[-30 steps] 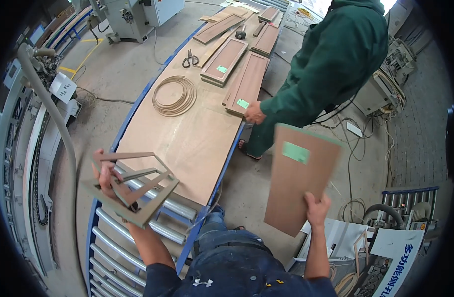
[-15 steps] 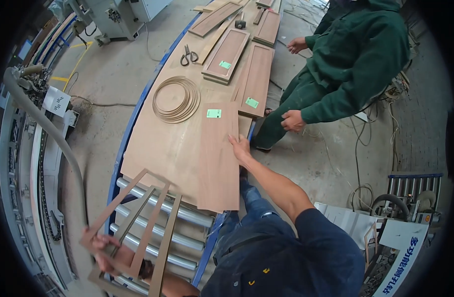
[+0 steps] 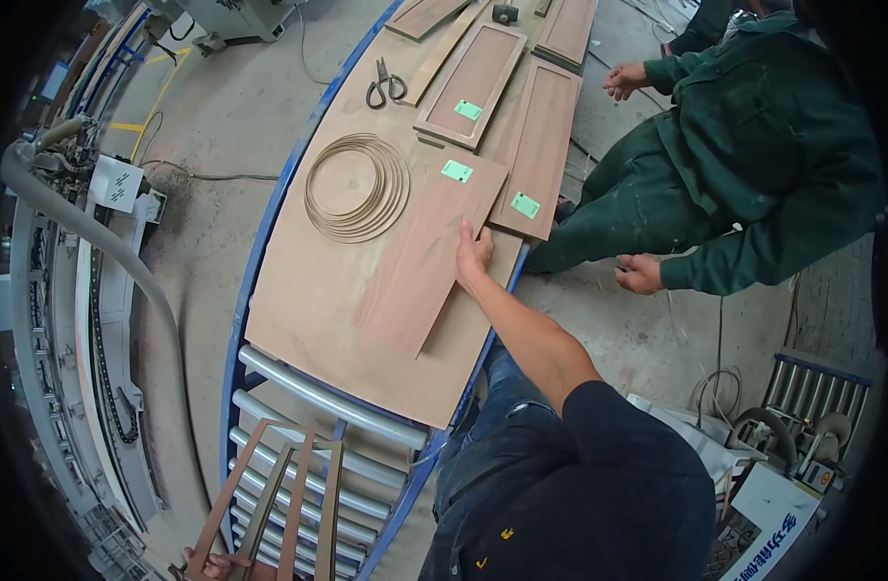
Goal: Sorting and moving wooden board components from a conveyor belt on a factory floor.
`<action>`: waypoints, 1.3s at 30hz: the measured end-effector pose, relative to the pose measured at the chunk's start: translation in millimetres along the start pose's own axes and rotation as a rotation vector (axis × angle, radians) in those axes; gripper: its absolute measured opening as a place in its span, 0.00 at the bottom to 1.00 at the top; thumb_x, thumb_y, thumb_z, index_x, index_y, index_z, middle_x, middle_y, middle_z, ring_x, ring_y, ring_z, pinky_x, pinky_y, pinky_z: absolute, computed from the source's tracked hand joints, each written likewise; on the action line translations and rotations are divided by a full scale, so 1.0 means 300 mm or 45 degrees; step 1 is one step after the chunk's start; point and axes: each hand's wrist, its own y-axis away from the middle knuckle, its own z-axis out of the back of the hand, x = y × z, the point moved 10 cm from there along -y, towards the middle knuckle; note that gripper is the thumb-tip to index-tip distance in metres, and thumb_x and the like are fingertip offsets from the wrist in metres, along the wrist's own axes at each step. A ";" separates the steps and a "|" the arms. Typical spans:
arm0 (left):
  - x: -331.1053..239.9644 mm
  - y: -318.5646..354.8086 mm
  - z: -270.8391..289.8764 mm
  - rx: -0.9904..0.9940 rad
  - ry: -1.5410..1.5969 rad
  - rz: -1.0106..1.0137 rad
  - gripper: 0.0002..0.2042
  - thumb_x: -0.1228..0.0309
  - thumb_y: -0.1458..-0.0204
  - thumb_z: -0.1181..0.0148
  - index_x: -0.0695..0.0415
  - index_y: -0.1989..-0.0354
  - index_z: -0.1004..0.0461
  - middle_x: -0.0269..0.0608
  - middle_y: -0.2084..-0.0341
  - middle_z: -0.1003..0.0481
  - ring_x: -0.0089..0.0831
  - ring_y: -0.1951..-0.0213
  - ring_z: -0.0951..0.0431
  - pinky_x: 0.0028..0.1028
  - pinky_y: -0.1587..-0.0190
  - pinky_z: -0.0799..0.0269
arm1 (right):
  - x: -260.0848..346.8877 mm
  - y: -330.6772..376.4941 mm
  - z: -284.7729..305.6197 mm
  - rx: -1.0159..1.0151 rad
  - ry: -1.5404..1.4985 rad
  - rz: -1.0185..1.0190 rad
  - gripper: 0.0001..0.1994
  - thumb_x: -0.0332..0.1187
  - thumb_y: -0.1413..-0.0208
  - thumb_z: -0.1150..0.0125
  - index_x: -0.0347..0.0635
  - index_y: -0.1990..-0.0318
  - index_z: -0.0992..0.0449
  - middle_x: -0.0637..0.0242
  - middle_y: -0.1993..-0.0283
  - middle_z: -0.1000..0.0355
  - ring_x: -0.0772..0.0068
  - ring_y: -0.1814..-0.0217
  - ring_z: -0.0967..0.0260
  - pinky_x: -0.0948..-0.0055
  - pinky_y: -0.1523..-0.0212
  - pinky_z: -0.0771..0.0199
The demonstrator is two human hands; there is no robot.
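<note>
My right hand (image 3: pixel 474 252) grips the right edge of a flat brown wood panel (image 3: pixel 420 261), thumb on its upper face. The panel bears a green label (image 3: pixel 457 170) at its far end and lies slanted over a large pale board (image 3: pixel 299 310). At the lower left my left hand (image 3: pixel 221 565) is closed on narrow wooden frames (image 3: pixel 299 504), held above the steel rollers; the picture's lower rim cuts off part of this hand. A coil of thin wooden strip (image 3: pixel 398 208) lies left of the panel.
Framed door panels (image 3: pixel 473 82) and black scissors (image 3: pixel 383 85) lie farther along the board. A co-worker in green (image 3: pixel 696 184) stands at the right. Conveyor rollers (image 3: pixel 337 402) run at the near end; a grey hose (image 3: pixel 124 266) and machinery line the left.
The panel has shifted forward and turned, its near end now over the board. My right hand went with it. My left hand and the frames have moved lower, toward the picture's bottom rim.
</note>
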 end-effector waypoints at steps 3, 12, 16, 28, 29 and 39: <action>-0.012 -0.067 -0.083 0.068 -0.350 -0.235 0.21 0.68 0.48 0.51 0.66 0.51 0.47 0.46 0.66 0.31 0.30 0.69 0.32 0.26 0.63 0.35 | -0.001 -0.010 0.064 -0.089 0.006 -0.022 0.21 0.43 0.46 0.42 0.33 0.54 0.33 0.56 0.56 0.30 0.66 0.54 0.35 0.67 0.53 0.35; -0.035 -0.093 -0.168 0.135 -1.389 -0.886 0.28 0.76 0.44 0.54 0.67 0.38 0.60 0.47 0.63 0.30 0.28 0.71 0.30 0.21 0.72 0.30 | 0.055 0.247 0.426 0.949 -0.458 -0.554 0.20 0.44 0.42 0.46 0.41 0.49 0.31 0.69 0.55 0.28 0.77 0.57 0.30 0.71 0.56 0.28; 0.055 -0.112 -0.145 0.152 -0.887 -0.641 0.33 0.78 0.44 0.51 0.59 0.35 0.63 0.49 0.63 0.29 0.29 0.74 0.28 0.23 0.72 0.28 | 0.003 0.437 0.783 1.138 0.008 -0.725 0.20 0.44 0.41 0.48 0.42 0.47 0.31 0.67 0.54 0.28 0.77 0.55 0.30 0.73 0.56 0.27; 0.379 -0.051 -0.296 -0.255 0.449 0.136 0.21 0.48 0.45 0.49 0.56 0.74 0.29 0.37 0.77 0.33 0.25 0.66 0.33 0.25 0.61 0.37 | -0.383 1.241 1.533 0.814 -0.316 -1.340 0.23 0.57 0.41 0.58 0.51 0.49 0.34 0.76 0.85 0.48 0.81 0.89 0.53 0.78 0.88 0.52; 0.387 -0.054 -0.310 -0.232 0.552 0.175 0.22 0.48 0.46 0.49 0.58 0.73 0.28 0.41 0.76 0.30 0.29 0.66 0.30 0.29 0.57 0.35 | -0.385 1.278 1.540 0.813 -0.316 -1.339 0.23 0.57 0.41 0.58 0.51 0.49 0.34 0.76 0.85 0.48 0.81 0.89 0.53 0.78 0.88 0.52; 0.268 0.070 -0.236 -0.312 0.635 0.078 0.26 0.49 0.43 0.53 0.59 0.84 0.35 0.40 0.84 0.33 0.26 0.79 0.33 0.23 0.73 0.37 | -0.449 1.551 1.615 0.923 -0.948 -1.061 0.24 0.48 0.41 0.52 0.45 0.42 0.41 0.70 0.82 0.42 0.77 0.87 0.45 0.76 0.85 0.47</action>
